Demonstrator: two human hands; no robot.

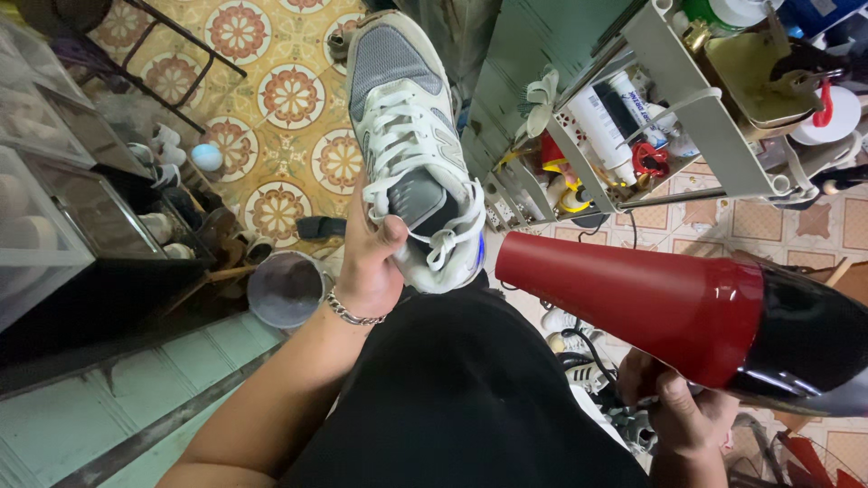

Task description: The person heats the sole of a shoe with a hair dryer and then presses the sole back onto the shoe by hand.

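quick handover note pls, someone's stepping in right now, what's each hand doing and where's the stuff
Left hand: grips the white and grey sneaker at its heel end, toe pointing away, laces tied.
Right hand: holds the red and black hair dryer by its handle, nozzle aimed at the sneaker's heel opening, close but apart.
Nearby: grey bucket on the floor, supply rack to the right.
Done or left: whether the dryer runs, or how dry the sneaker is, cannot be told.

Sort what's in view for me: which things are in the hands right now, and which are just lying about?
In hand:
- white and grey sneaker, gripped by the left hand
- red and black hair dryer, held by the right hand, nozzle toward the sneaker

Lying about:
- shelf rack with tubes and bottles
- grey bucket
- shoes on the floor
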